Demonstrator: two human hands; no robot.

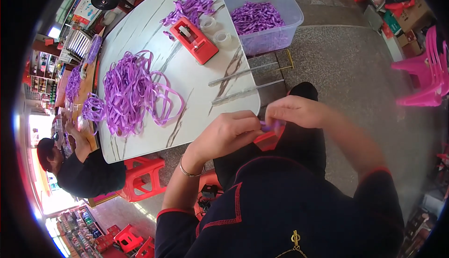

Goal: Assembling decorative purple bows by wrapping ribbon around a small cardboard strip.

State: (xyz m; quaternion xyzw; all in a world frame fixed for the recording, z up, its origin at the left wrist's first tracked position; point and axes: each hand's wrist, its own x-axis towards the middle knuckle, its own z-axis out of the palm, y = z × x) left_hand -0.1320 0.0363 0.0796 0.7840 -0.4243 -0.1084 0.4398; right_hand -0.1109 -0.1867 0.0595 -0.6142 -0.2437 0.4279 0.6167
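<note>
Over my lap, my left hand (231,132) and my right hand (295,111) come together with their fingers bent. A short piece of purple ribbon (266,127) shows between the fingertips, pinched by both hands; the right hand is slightly smeared and covers part of it. Just below them sits a red object (268,141), perhaps a stool's edge; most of it is hidden. On the marble-patterned table (187,132) to the left lies a big heap of purple ribbon loops (128,94). A red tape dispenser (194,40) stands farther off, beside two rolls of clear tape (222,37).
Two metal rods (243,74) jut past the table's right edge. Beyond them is a clear plastic bin (266,43) filled with purple ribbon pieces; a smaller ribbon pile (191,8) lies near it. Another person (84,169) sits at the left by a red stool (142,178). Pink chairs (425,71) stand right.
</note>
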